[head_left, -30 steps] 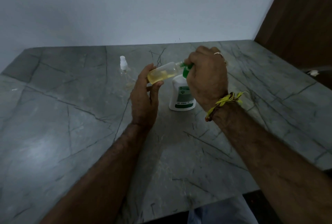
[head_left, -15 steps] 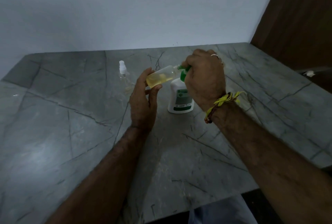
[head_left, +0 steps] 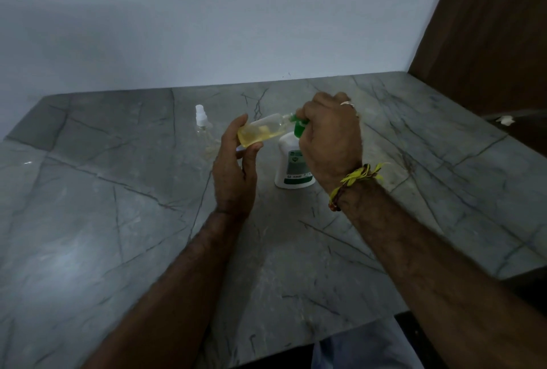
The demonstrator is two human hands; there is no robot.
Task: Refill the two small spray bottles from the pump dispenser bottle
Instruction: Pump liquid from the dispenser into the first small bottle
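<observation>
Head view: at the centre of the frame the left hand point(head_left: 235, 173) holds a small spray bottle point(head_left: 260, 130) of yellow liquid, tilted with its neck against the green pump point(head_left: 299, 126) of the white dispenser bottle point(head_left: 291, 166) standing on the grey desk point(head_left: 118, 220). The right hand point(head_left: 331, 139) curls over the pump. A second spray bottle point(head_left: 201, 121) stands left of centre.

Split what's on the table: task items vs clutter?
Task items:
- pump dispenser bottle, white with green pump, standing on the table, right hand on its pump
- tilted spray bottle, yellow liquid inside, held by the left hand, mouth at the pump
- second spray bottle, capped, standing apart

Just lying about:
- small white scrap, far right
</observation>
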